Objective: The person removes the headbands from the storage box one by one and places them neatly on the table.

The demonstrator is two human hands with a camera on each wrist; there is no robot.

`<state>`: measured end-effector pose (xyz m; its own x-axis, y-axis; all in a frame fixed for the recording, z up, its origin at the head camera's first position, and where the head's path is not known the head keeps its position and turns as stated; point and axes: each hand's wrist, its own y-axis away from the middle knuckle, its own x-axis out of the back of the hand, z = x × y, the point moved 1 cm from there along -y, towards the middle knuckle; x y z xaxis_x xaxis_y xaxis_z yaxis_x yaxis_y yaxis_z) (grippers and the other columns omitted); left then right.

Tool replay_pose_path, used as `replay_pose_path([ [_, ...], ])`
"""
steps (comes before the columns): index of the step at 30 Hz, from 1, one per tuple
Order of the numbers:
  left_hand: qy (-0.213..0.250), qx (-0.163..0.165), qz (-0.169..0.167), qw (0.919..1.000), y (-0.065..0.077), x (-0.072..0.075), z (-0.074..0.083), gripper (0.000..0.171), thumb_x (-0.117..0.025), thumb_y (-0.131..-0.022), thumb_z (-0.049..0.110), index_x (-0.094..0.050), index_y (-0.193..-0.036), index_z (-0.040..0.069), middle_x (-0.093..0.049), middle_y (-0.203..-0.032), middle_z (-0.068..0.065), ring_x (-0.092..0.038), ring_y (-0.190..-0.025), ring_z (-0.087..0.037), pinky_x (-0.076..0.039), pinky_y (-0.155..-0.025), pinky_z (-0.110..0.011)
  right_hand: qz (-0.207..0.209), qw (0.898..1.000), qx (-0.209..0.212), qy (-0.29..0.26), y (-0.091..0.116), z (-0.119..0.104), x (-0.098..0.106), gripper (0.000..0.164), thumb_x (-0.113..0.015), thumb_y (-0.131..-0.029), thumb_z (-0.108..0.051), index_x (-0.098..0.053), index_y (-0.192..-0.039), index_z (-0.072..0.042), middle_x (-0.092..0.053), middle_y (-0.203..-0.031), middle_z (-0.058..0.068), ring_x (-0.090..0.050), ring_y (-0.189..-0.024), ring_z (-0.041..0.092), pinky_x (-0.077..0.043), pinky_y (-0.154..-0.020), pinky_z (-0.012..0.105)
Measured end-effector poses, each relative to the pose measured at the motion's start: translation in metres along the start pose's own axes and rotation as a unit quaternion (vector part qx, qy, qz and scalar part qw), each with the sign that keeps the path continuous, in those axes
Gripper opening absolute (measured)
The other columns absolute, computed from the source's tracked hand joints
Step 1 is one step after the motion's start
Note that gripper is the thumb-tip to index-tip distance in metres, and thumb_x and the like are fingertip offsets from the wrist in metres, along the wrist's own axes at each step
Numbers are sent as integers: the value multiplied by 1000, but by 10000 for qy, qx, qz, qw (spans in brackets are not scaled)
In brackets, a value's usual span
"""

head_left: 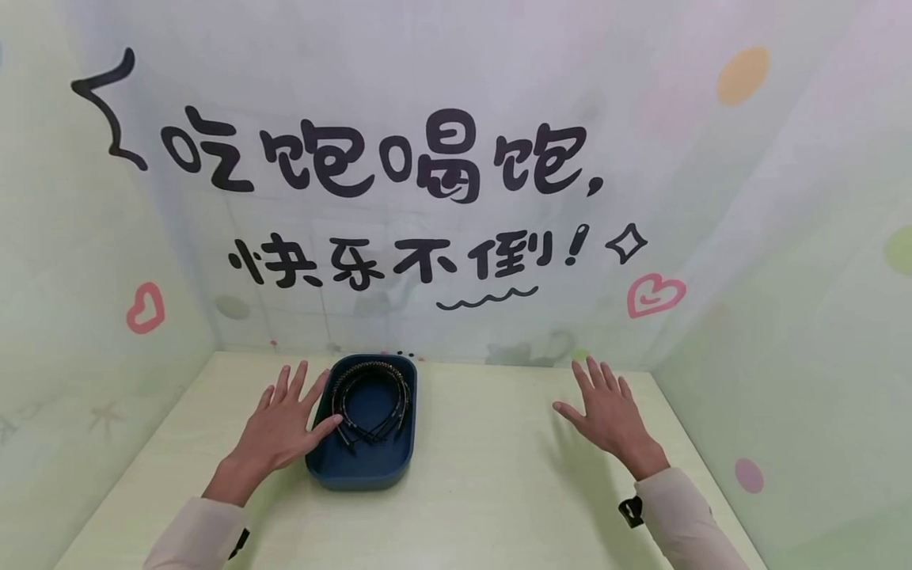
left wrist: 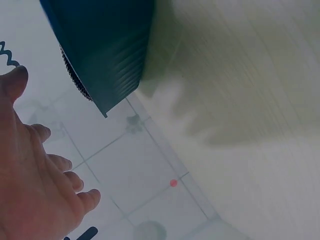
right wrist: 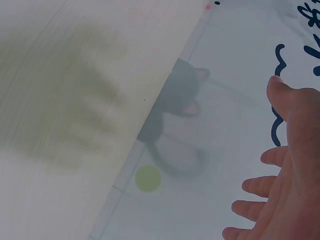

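Observation:
A dark blue rectangular tray point(head_left: 363, 473) with rounded corners stands left of centre on the table in the head view. Inside it lie several thin black headbands point(head_left: 370, 366), nested together, some with a beaded or braided look. My left hand point(head_left: 281, 427) hovers at the tray's left side, fingers spread, with the thumb overlapping the rim in this view. In the left wrist view the tray's ribbed outer wall point(left wrist: 120, 65) shows beyond that hand point(left wrist: 40, 175). Over the right part of the table my right hand point(head_left: 611, 413) is held palm down, fingers spread, holding nothing.
The pale wooden table point(head_left: 492, 459) meets a printed back wall point(head_left: 399, 317) with black lettering. Side walls point(head_left: 805, 380) close it in at left and right. Both hands cast soft shadows on the tabletop. A black strap point(head_left: 631, 511) shows below the right sleeve.

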<state>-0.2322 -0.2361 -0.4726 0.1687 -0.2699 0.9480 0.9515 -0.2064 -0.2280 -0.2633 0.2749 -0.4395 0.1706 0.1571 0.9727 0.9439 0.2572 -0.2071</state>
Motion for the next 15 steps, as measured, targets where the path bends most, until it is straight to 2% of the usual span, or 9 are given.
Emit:
replay_pose_path([
  [6, 118, 44, -150, 9998, 2, -5, 2, 83, -53, -96, 55, -28, -156, 4, -18, -158, -35, -16, -144, -56, -24, -111, -67, 10, 10000, -7, -86, 2, -2, -2, 84, -59, -93, -53, -31, -155, -2, -26, -159, 26, -23, -145, 48, -20, -113, 67],
  [10, 500, 214, -469, 9974, 5, -14, 4, 84, -54, -98, 49, -22, -156, -3, -17, -156, -39, -17, -142, -58, -31, -105, -69, -38, 9998, -6, -177, 3, -4, -3, 84, -58, -94, -53, -30, -155, -2, -25, -159, 27, -23, -146, 48, -20, -113, 67],
  [15, 1036, 521, -838, 9897, 5, -25, 8, 84, -53, -100, 38, -9, -156, -7, -11, -157, -39, -15, -142, -57, -38, -97, -68, -69, 9996, -31, -284, 5, -4, -7, 84, -58, -94, -52, -29, -155, -2, -24, -160, 26, -23, -146, 48, -20, -113, 66],
])
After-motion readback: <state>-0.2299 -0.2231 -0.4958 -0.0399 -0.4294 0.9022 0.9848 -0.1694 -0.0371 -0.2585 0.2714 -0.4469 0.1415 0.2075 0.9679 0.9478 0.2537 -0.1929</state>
